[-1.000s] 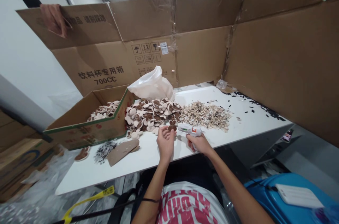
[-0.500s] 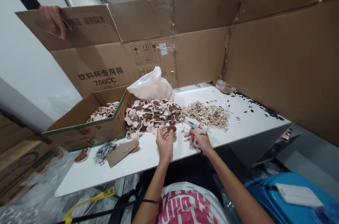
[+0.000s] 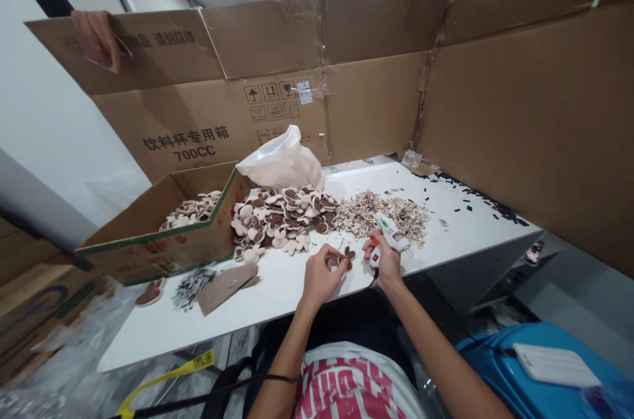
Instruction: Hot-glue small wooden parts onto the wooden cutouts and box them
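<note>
Pinched in the fingers of my left hand is a small brown felt piece with rounded ear-like lobes, held just above the white table's front part. My right hand is wrapped around a white hot glue gun with green and orange details; its nose points up and away. The two hands are close together but apart. Beyond my left hand lies a heap of brown and cream felt pieces. Behind the glue gun spreads a pile of thin cream-coloured loops or strips.
A cardboard box with more felt pieces stands at the left. Nearby are brown card and dark slivers. Tall cardboard panels enclose the back and right. Another person's hand grips the upper-left panel. Black bits lie at right.
My left hand has moved right and nearer to me, bringing the felt piece toward the glue gun. My right hand has shifted slightly right and turned the glue gun's nose upward.
</note>
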A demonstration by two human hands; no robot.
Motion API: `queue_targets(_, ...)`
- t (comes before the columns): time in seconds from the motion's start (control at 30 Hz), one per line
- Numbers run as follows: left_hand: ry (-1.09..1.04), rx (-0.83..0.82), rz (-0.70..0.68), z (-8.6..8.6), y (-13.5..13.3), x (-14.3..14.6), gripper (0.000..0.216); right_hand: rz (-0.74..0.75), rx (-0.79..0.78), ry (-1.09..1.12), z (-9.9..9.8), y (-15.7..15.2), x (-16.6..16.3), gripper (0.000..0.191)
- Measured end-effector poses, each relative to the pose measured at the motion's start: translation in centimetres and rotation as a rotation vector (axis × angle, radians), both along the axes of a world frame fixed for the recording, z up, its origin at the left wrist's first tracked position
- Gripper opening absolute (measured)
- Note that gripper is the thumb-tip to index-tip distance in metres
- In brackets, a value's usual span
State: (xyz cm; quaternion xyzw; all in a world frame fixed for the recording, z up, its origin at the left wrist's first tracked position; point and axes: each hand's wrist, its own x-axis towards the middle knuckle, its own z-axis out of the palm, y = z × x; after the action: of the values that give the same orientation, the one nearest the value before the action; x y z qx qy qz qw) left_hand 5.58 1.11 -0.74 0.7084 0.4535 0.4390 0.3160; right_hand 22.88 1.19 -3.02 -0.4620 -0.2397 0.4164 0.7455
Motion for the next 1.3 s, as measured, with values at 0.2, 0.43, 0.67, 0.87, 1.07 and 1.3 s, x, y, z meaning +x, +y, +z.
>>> queue_targets(0.2,0.08,0.238,0.17,1.5,1.1,0.5,0.011,-0.108,0.012,-0.008,-1.1,0.4,0.0,0.036)
queue_targets(0.43,0.347,0.312,-0.099,3.6,8.7,4.4,0.011,-0.108,0.035,0.103,-0.8,0.5,-0.1,0.038)
queue_targets(0.67,0.599,0.3,-0.162,3.2,12.0,7.9,0.019,-0.124,0.069,0.155,-0.3,0.5,-0.4,0.036)
queue_targets(0.87,0.629,0.271,-0.172,2.7,12.6,7.6,0.015,-0.114,0.076,0.15,-0.3,0.4,-0.3,0.031)
queue_targets(1.07,0.541,0.256,-0.146,2.6,12.4,5.8,0.009,-0.125,0.066,0.13,-0.6,0.7,-0.3,0.033)
queue_targets(1.3,0.451,0.269,-0.179,3.4,11.0,4.7,0.009,-0.116,0.094,0.07,-0.7,0.9,-0.3,0.039)
